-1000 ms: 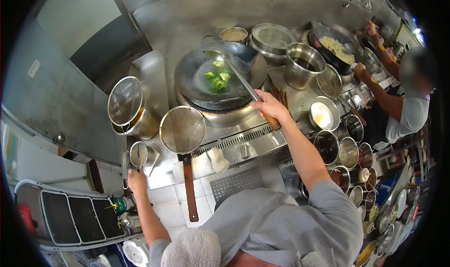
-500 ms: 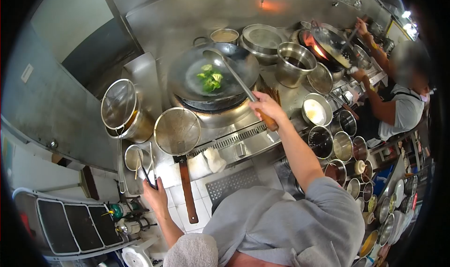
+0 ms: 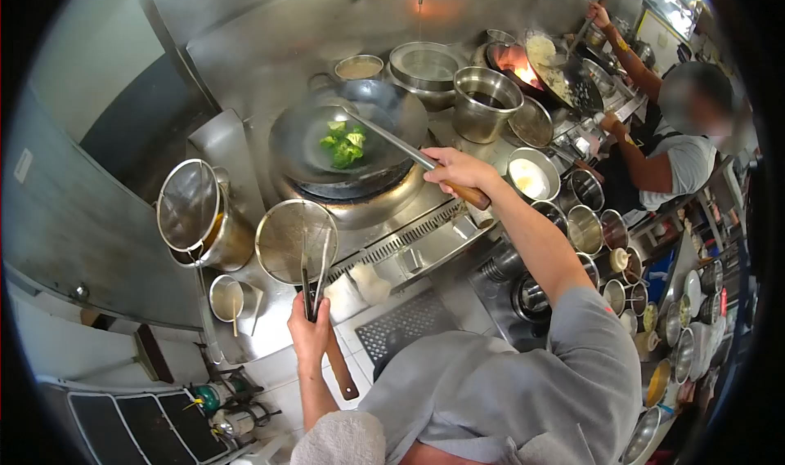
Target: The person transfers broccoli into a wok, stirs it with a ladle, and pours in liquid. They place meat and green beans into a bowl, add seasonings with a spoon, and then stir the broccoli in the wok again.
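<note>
My right hand (image 3: 462,173) is closed around the wooden-ended handle of a long metal ladle (image 3: 391,140). The ladle's head reaches into a large wok (image 3: 290,150), beside green broccoli florets (image 3: 343,148) lying in a little steaming liquid. My left hand (image 3: 311,334) grips metal tongs (image 3: 307,281), whose two arms point forward, apart at the tips. Beneath the tongs is a round mesh strainer (image 3: 282,240), its wooden handle (image 3: 340,365) running back past my left hand.
On the left, another strainer (image 3: 188,203) rests over a metal pot (image 3: 233,248); a small pot (image 3: 227,298) stands nearer. Right of the wok are a steel pot (image 3: 488,105) and several containers. A co-worker (image 3: 679,158) tosses rice in a wok (image 3: 576,89) over flames.
My left hand has moved right with the tongs, from beside the small pot to over the strainer. The ladle's head has shifted within the wok. The co-worker's wok has tilted up.
</note>
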`<action>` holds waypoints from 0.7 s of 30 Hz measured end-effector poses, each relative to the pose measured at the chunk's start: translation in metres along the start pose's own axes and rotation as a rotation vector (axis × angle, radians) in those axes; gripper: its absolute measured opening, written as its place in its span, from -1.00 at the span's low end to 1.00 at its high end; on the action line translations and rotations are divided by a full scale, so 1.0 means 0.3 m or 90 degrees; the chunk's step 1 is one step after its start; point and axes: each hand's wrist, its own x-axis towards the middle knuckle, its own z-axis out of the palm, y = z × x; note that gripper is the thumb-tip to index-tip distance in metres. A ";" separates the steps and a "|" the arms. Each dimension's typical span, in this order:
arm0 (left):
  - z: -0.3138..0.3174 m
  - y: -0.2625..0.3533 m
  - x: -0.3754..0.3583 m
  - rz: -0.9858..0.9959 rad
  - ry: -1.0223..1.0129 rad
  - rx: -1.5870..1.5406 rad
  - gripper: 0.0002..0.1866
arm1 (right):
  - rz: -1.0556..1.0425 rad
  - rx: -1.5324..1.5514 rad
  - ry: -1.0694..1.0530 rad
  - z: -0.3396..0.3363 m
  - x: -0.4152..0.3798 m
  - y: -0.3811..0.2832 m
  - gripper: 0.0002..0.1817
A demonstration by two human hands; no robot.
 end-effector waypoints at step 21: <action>-0.041 -0.025 -0.103 -0.107 0.006 -0.044 -0.55 | 0.019 -0.093 0.081 0.024 0.109 0.012 -0.35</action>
